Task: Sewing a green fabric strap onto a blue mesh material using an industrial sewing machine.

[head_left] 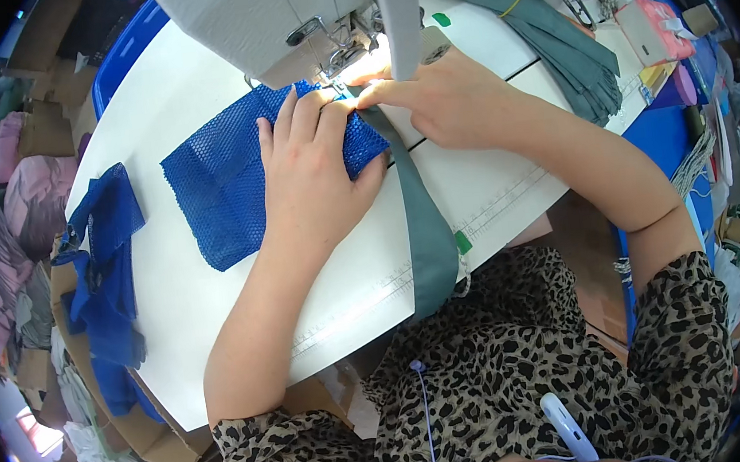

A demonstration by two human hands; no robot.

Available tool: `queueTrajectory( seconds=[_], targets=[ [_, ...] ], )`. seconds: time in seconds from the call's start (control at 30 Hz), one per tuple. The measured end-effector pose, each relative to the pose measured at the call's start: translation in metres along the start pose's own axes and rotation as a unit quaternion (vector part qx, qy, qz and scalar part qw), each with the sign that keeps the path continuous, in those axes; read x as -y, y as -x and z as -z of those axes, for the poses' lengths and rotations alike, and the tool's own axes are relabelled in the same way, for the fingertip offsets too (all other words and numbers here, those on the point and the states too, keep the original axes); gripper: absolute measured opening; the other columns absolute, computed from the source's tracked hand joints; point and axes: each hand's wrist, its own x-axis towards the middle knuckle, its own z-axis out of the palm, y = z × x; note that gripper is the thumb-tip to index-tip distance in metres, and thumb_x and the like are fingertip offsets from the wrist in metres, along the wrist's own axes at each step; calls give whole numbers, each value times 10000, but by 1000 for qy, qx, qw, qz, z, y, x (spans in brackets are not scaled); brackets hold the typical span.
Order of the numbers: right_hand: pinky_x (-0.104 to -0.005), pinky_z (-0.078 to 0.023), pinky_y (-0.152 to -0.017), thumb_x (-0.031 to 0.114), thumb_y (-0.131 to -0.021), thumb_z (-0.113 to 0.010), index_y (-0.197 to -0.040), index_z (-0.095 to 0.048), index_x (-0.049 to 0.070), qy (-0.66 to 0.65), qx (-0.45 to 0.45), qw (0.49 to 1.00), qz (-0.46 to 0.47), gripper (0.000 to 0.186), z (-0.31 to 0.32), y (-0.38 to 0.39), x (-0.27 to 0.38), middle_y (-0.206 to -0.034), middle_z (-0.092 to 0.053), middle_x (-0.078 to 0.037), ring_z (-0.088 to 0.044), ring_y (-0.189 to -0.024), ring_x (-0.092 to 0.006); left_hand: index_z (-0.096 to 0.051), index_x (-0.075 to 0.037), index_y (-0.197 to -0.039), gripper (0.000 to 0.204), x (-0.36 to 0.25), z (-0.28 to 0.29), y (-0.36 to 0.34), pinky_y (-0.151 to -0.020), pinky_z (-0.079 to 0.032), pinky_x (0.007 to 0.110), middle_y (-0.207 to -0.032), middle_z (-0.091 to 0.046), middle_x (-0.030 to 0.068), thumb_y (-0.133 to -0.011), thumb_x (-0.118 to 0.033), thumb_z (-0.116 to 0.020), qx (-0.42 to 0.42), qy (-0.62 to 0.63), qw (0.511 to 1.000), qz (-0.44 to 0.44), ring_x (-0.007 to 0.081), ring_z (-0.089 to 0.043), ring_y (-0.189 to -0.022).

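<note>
Blue mesh fabric (218,179) lies on the white sewing table, its upper right edge under the presser foot (339,90) of a sewing machine (252,28). My left hand (308,161) rests flat on the mesh, fingers stretched towards the needle area and thumb out to the right. A grey-green fabric strip (424,235) runs from the presser foot down over the table's front edge. At the strip's upper end, right beside the foot, my right hand (455,98) pinches it with the fingertips; its curled fingers are partly hidden. The machine's lamp washes out the stitching spot.
More grey-green strips (549,53) lie bundled at the back right, near thread snips (572,2) and a pink box (649,30). Blue mesh pieces (106,265) hang over the left table edge above a cardboard box (172,441). Wrapped bundles (45,191) crowd the far left.
</note>
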Motion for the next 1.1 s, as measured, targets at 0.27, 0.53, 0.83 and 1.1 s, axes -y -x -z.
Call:
queueTrajectory(
  seconds=[0.27, 0.53, 0.83, 1.1],
  targets=[
    [-398, -402, -988, 18, -831, -585, -1081, -680, 135, 3, -20, 1000, 10, 292, -2, 1, 3, -1226, -661, 2, -561, -1088, -234, -587, -56, -1183, 500, 6, 6, 7, -1100, -301, 663, -1283, -522, 160, -762, -240, -785, 24, 9, 1000, -3, 406, -424, -1348],
    [-403, -390, -1022, 2, -816, -589, -1086, -675, 131, -9, -19, 1000, 13, 312, -2, 0, 2, -1266, -629, -2, -546, -1144, -231, -607, -69, -1169, 477, 10, 4, 9, -1093, -306, 667, -1266, -542, 146, -757, -225, -790, -15, 26, 999, -22, 434, -428, -1340],
    [-395, -389, -1027, -39, -769, -607, -1096, -670, 128, -31, -3, 999, 10, 373, -3, 0, -3, -1249, -625, 6, -539, -1152, -221, -610, -61, -1176, 465, 10, 6, 8, -1117, -293, 644, -1253, -551, 146, -767, -213, -771, 6, 24, 1000, -10, 438, -426, -1345],
    [-397, -382, -1039, -24, -779, -591, -1127, -657, 145, -26, -24, 999, 12, 392, -6, 3, -6, -1237, -627, 19, -527, -1168, -218, -619, -74, -1177, 448, 8, 5, 8, -1128, -283, 635, -1267, -551, 137, -771, -200, -760, 18, 26, 999, 4, 425, -418, -1365]
  ],
)
